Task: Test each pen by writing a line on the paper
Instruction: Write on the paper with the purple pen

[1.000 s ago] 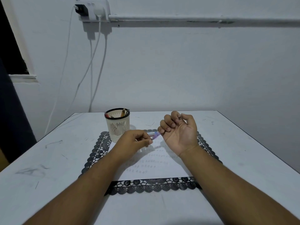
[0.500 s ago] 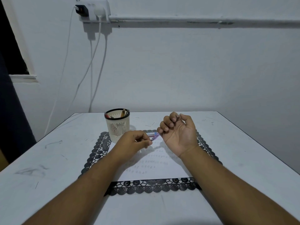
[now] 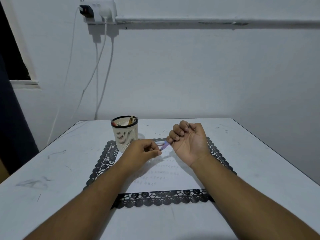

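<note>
A purple pen [image 3: 164,146] is held above the white paper [image 3: 166,181]. My right hand [image 3: 188,142], palm up, curls its fingers round the pen's upper part. My left hand [image 3: 142,151] pinches something small right at the pen's lower tip; whether it is a cap I cannot tell. The paper lies on a black lace mat [image 3: 162,199] and carries several rows of small scribbles. A cream pen holder [image 3: 125,134] with several pens stands at the mat's far left corner.
Another pen or cap [image 3: 160,142] lies on the mat behind my hands. The white table [image 3: 251,153] is scuffed; its right edge drops off. Cables hang from a wall socket [image 3: 97,12] behind the holder.
Both hands have stayed almost still; the right hand's fingers curled slightly tighter round the pen.
</note>
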